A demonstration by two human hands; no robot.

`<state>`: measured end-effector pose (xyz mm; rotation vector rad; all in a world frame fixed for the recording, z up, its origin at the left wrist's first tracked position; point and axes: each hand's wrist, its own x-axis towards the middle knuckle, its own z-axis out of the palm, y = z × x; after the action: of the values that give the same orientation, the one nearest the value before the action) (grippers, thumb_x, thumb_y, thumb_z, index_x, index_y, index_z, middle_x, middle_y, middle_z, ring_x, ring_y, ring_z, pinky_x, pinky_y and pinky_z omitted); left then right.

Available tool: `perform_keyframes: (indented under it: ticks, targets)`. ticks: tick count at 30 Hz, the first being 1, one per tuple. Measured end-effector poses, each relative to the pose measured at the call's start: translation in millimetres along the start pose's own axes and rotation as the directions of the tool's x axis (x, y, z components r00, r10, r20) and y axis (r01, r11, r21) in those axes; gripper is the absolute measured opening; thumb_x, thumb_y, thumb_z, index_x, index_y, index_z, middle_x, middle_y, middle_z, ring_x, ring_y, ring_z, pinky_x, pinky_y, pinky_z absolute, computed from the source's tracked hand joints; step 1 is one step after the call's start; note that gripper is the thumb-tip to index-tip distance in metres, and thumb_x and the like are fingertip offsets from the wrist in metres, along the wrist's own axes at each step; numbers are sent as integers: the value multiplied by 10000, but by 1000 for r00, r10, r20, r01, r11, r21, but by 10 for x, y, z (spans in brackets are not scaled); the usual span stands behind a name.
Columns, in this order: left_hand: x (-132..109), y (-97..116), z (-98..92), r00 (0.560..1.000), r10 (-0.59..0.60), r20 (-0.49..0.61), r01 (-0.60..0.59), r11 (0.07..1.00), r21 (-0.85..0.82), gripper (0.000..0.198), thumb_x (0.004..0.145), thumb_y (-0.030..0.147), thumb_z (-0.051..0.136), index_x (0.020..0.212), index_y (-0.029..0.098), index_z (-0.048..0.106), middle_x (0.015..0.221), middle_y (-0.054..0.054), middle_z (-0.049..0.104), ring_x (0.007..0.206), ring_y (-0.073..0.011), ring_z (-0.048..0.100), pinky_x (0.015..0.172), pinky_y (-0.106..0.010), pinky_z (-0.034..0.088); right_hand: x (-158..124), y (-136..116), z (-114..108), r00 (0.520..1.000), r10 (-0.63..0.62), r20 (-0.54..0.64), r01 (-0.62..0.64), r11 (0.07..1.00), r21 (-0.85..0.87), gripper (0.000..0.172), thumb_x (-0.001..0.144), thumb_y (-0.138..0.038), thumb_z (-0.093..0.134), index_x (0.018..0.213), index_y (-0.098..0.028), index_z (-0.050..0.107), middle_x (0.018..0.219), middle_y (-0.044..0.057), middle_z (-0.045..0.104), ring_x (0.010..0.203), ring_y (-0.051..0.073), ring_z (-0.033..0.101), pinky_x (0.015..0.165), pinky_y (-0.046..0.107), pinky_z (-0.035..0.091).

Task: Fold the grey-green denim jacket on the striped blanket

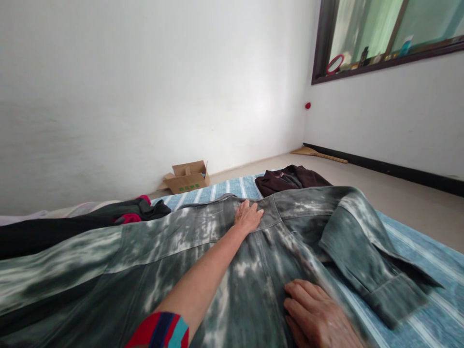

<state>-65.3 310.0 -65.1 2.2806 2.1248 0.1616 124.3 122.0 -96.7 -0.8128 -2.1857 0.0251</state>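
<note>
A grey-green denim jacket [250, 266] with whitish tie-dye patches lies spread out, its back up. My left hand [249, 216] rests on it near the collar, arm stretched out, fingers somewhat apart and pressed on the cloth. Lower down, by the jacket's right side edge, my right hand [321, 314] lies on the fabric with its fingers slightly bent; its thumb does not show clearly. The jacket's right sleeve [366, 256] is bent, with its cuff pointing towards me.
Under the jacket is a blue-and-white striped sheet [420, 270]. A dark maroon garment [290, 179] lies beyond, and black clothing [43, 232] with pink parts is at left. An open cardboard box [186, 181] stands near the wall; a broom [319, 153] lies on the floor.
</note>
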Motion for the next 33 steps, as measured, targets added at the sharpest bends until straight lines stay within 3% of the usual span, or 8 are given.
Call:
perform_keyframes:
  ticks: [4,9,12,17,24,28,33]
  targets:
    - [-47,47,12,998,56,23,-55,998,-7,394,949,387,293,1130,162,561,1316,-122,484,1281,-237,396,1050,-362,299,6,-23,-11,1000,25,-6,-24,999,23,205,810,-75,429,823,-224,570,885,23,650,833,175,590,741,262,457]
    - [-30,82,42,994,27,104,-25,999,-29,510,956,432,260,1344,127,388,1501,-155,299,1387,-274,246,1091,-469,223,-4,-51,-38,998,52,39,-54,997,52,185,825,-87,439,826,-217,570,870,33,634,847,184,574,758,283,446]
    - [-51,109,-11,993,18,114,-15,999,-28,501,958,430,260,1338,134,398,1503,-147,302,1390,-265,246,1096,-462,220,-9,-59,-52,993,74,92,-81,994,72,170,833,-93,442,814,-209,565,849,40,614,846,191,560,773,306,439]
    - [-254,234,-91,996,39,86,-37,999,-16,465,963,408,249,1264,133,472,1487,-153,329,1395,-264,232,1103,-454,206,-1,-70,-62,987,88,132,-101,990,94,160,831,-84,446,780,-197,547,832,45,590,853,197,538,777,324,427]
    - [-394,331,10,985,33,170,-27,999,-35,670,945,534,151,1422,87,297,1530,-177,218,1416,-294,161,1111,-507,163,25,-107,-114,964,153,219,-173,982,79,147,821,-79,470,759,-195,537,837,38,570,850,189,512,793,326,406]
    - [-424,301,-88,980,55,192,-48,998,-41,671,939,548,149,1420,109,310,1534,-158,219,1416,-284,167,1105,-488,192,30,-121,-147,955,169,245,-190,980,65,153,826,-73,480,758,-196,541,845,29,567,853,177,504,802,313,393]
    - [-638,294,-150,969,127,211,-121,992,-41,676,934,542,184,1452,112,247,1547,-136,180,1427,-259,126,1118,-481,167,37,-126,-165,945,183,271,-198,980,31,140,840,-92,494,749,-191,534,854,26,566,878,173,495,810,309,379]
